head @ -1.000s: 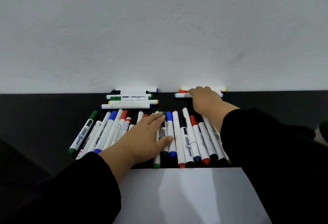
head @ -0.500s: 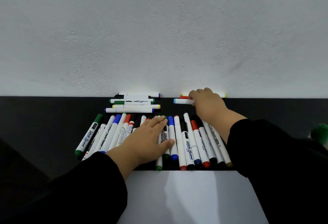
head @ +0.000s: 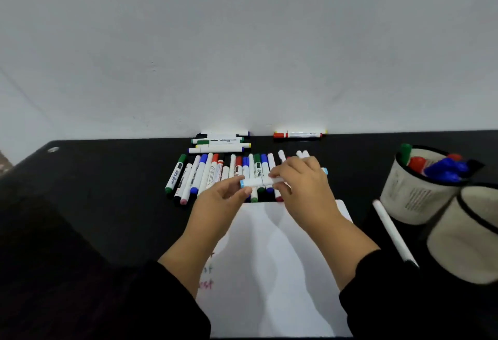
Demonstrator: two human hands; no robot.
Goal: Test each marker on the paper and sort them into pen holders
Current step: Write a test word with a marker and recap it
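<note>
A white marker with light-blue ends (head: 256, 182) is held level above the row of markers (head: 207, 174). My right hand (head: 301, 180) grips its right part. My left hand (head: 223, 194) pinches its left end by the light-blue cap. The white paper (head: 272, 272) lies below both hands, with faint red test marks at its left edge. Two cloth pen holders stand at the right: the far holder (head: 415, 191) holds red, blue and green markers, and the near holder (head: 469, 242) shows no contents from here.
Several markers (head: 219, 144) lie stacked by the wall at the back, and a red-capped one (head: 299, 134) lies to their right. A long white pen (head: 393, 232) lies on the black table (head: 107, 191) between paper and holders.
My right hand has brought the light-blue marker from the wall back over the row. My left hand has lifted off the row and taken the marker's left end. The camera has tilted down.
</note>
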